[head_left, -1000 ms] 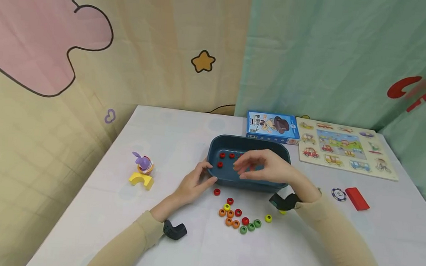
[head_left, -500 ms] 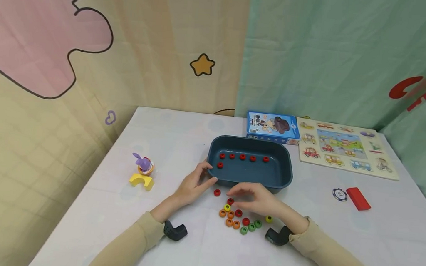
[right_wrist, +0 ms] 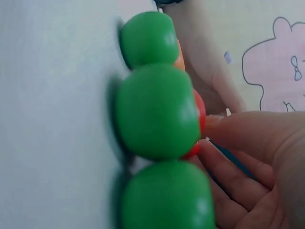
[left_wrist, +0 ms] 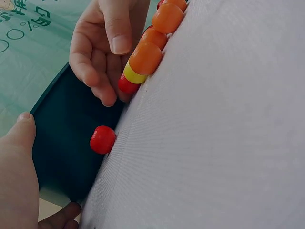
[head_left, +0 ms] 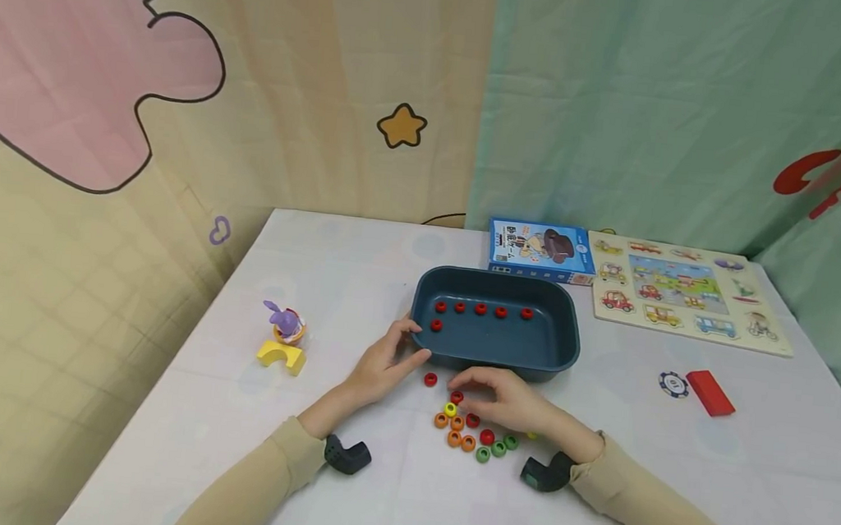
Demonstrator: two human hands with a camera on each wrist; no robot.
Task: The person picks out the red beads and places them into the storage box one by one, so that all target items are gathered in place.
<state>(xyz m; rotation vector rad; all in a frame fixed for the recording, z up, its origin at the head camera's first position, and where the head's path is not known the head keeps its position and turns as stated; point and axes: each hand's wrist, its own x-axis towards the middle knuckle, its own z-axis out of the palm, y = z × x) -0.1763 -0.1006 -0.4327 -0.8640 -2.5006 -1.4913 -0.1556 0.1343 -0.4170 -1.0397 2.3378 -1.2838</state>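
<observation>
Pickup likely: red bead (head_left: pixel 457 397) flanked by parted right hand (head_left: pixel 509 397), teal bin (head_left: pixel 496 343) touched by spread left hand (head_left: pixel 377 369); pinch probably needed.

Printed curtains (head_left: pixel 436 58) behind a white table (head_left: pixel 359 291)

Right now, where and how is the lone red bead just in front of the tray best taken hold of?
Probably pinch the red bead by opposite rounded sides, coming from above on its near side. The tray stands behind it, the left hand is at its left, and the bead's hole faces up.
</observation>
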